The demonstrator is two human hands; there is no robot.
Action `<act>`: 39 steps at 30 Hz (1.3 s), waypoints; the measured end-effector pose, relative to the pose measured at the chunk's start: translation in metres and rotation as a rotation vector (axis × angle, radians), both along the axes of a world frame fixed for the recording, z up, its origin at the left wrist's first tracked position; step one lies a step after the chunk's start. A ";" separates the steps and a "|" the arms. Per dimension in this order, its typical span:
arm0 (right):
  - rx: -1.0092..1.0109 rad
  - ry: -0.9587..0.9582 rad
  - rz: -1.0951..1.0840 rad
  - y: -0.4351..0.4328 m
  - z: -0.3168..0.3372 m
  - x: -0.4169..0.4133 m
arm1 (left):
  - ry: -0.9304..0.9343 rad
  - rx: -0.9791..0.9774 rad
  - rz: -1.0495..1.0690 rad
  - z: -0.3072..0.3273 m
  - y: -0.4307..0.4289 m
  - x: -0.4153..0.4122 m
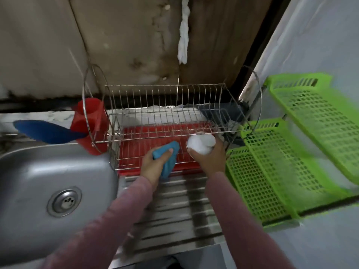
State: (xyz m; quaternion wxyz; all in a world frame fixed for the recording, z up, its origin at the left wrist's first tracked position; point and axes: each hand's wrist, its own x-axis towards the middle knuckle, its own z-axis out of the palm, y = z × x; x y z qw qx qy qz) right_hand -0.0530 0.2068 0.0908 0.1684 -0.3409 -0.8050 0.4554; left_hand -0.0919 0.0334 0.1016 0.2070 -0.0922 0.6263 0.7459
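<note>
While your left hand [153, 166] grips the blue cloth [168, 159] and your right hand [209, 162] clasps the white cup [201, 143] at the lower tier of the dish rack [136, 139], setting it down seems left to do.

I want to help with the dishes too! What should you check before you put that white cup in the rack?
1. Right hand grips the cup all round: ok.
2. Left hand holds the cloth clear of the cup: ok.
3. Free room on the rack wires near the cup: ok.
4. Red tray lies under the rack for drips: ok.
5. Cup dry all over: cannot tell, the picture is blurred.
</note>
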 end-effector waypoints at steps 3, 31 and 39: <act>0.132 -0.134 0.087 0.023 -0.007 -0.016 | -0.008 0.015 0.066 0.000 0.011 -0.003; 0.240 0.124 0.614 -0.134 -0.008 0.038 | 0.036 0.007 0.434 -0.012 -0.109 0.070; 0.082 -0.028 0.868 -0.283 -0.014 0.070 | -0.007 0.077 0.663 -0.022 -0.259 0.137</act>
